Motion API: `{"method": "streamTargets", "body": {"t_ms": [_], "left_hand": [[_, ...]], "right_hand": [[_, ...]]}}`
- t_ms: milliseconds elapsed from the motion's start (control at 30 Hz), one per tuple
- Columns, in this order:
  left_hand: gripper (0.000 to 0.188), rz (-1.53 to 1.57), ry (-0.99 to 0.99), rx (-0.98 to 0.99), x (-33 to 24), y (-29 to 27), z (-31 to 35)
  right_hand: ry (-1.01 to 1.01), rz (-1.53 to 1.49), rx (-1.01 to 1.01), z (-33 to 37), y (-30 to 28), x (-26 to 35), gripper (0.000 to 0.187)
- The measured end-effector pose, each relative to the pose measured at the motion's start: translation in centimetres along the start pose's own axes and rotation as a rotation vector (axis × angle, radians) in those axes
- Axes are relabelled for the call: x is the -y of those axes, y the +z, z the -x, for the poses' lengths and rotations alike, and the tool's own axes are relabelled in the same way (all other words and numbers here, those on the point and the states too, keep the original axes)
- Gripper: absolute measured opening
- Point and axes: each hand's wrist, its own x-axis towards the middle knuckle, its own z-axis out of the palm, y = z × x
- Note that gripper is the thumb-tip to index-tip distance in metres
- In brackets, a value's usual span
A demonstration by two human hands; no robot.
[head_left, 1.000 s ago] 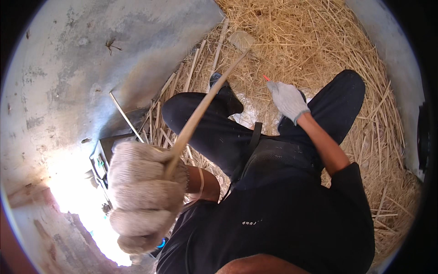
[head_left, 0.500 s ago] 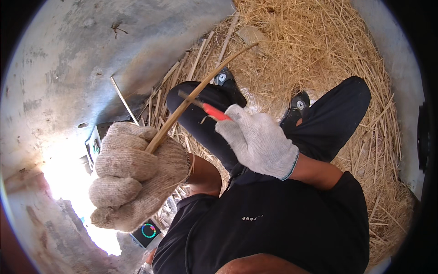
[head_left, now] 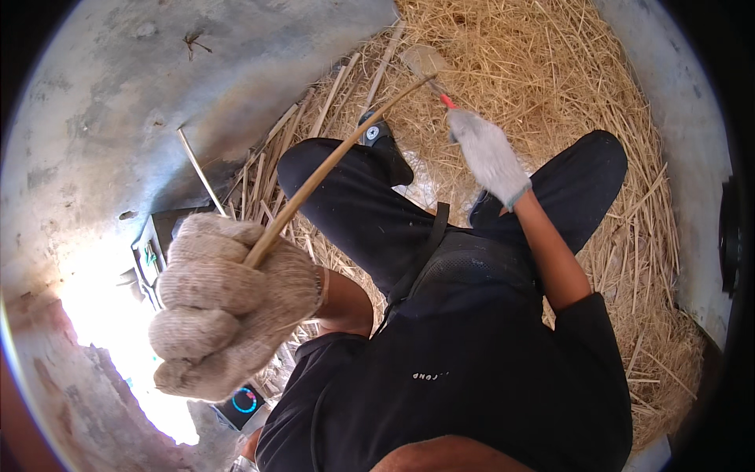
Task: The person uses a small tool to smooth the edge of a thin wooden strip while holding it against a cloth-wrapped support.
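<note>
Wooden strip (head_left: 316, 176): long, slim, pale tan; held by its thick lower end in the left hand (head_left: 236, 303), it slants up and away, narrowing and curving slightly to a tip just beside the far side of the right hand (head_left: 487, 153).

Left hand: gloved in soiled knit fabric; fingers curled closed around the strip's butt end, back of the fingers facing up.

Right hand: gloved in paler knit with a greenish cuff edge; closed around a red-handled knife (head_left: 447, 101), forearm extended away from the body.

Knife position: forward of the right hand, handle mostly covered by the glove; its thin blade lies near the strip's tip. Blade blurred; contact with the strip cannot be determined.

Operator posture: seated, legs folded in dark trousers (head_left: 346, 212); a black shoe (head_left: 385, 149) sits between the hands, beyond the strip.

Floor material: straw-like shavings (head_left: 550, 79) spread beyond and to the right of the right hand.

Loose strips (head_left: 334, 98): lying forward of the left hand, beside the wall (head_left: 110, 118).

Thin stick (head_left: 201, 171): tilted, just beyond the left hand.

Black device (head_left: 238, 409): lit by a coloured ring, just below the left hand.
</note>
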Motion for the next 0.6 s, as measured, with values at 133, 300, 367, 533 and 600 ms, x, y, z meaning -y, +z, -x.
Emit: {"method": "streamTargets", "body": {"t_ms": [133,300,367,533,600], "left_hand": [[0.056,-0.020,0.015,-0.119,0.5,-0.5,0.1],[0.052,0.005,-0.010,0.281,0.6,-2.1,-1.4],[0.052,-0.029,0.012,0.179,0.3,-1.0,-0.7],[0.052,-0.072,0.028,0.096,0.5,0.6,-0.6],[0.053,-0.073,0.028,0.070,0.7,1.0,-0.3]], "right_hand": [[-0.635,-0.102,-0.084,3.6,0.1,7.5,0.049],[-0.188,-0.242,0.118,3.9,1.0,8.4,0.026],[-0.139,-0.180,0.081,2.6,1.6,7.5,0.023],[0.017,0.255,-0.041,-6.5,3.8,-4.1,0.050],[0.179,0.280,0.017,-9.0,3.2,-7.3,0.052]]}}
